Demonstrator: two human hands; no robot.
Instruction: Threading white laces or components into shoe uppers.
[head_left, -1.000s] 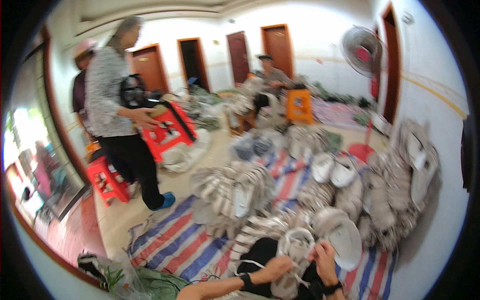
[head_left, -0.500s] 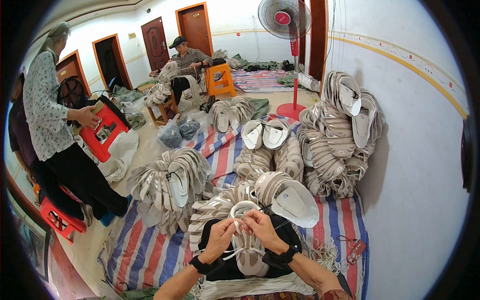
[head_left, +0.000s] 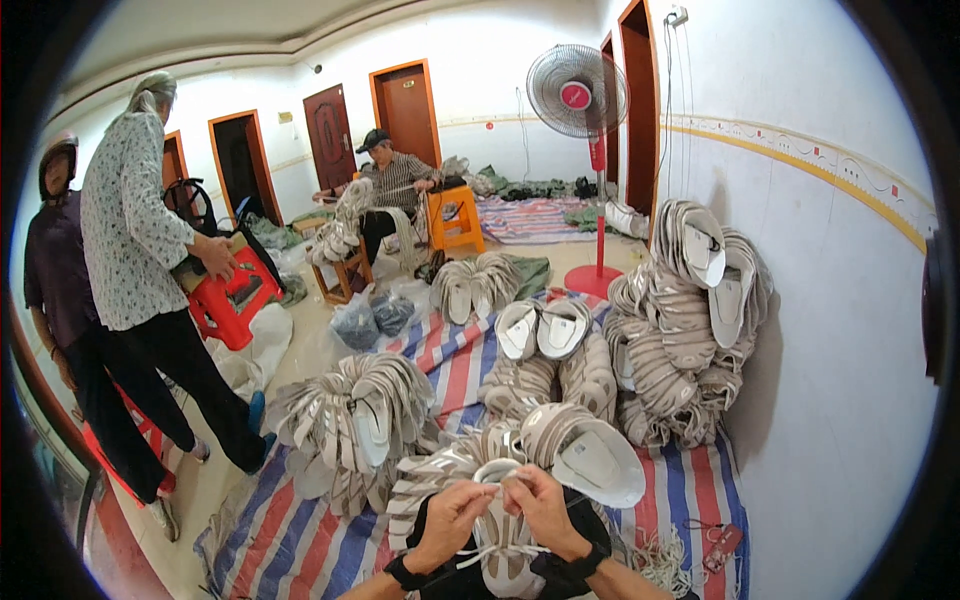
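Grey-white shoe upper [head_left: 503, 530]: on the person's lap at bottom centre, toe pointing away, white lace [head_left: 470, 552] trailing across it.
Left hand [head_left: 452, 520]: fingers curled, pinching the lace at the upper's top edge; black wristband; forearm enters from the lower edge.
Right hand [head_left: 540, 508]: fingers pinched on the same lace, touching the left hand's fingertips; black watch on the wrist.
Striped tarp [head_left: 690, 480]: red, white and blue sheet on the floor, carrying the shoe stacks.
Bundles of uppers [head_left: 355, 420]: tied fan-shaped stacks just ahead of the hands; taller pile [head_left: 690, 320] leans on the right wall.
Clear bags [head_left: 370, 318]: dark contents, cannot tell what.
Red plastic stool [head_left: 232, 298]: held by a standing person at left.
Pedestal fan [head_left: 578, 92]: red stand, by the far doorway.
Seated person [head_left: 385, 185]: far end, handling uppers by an orange stool [head_left: 455, 215].
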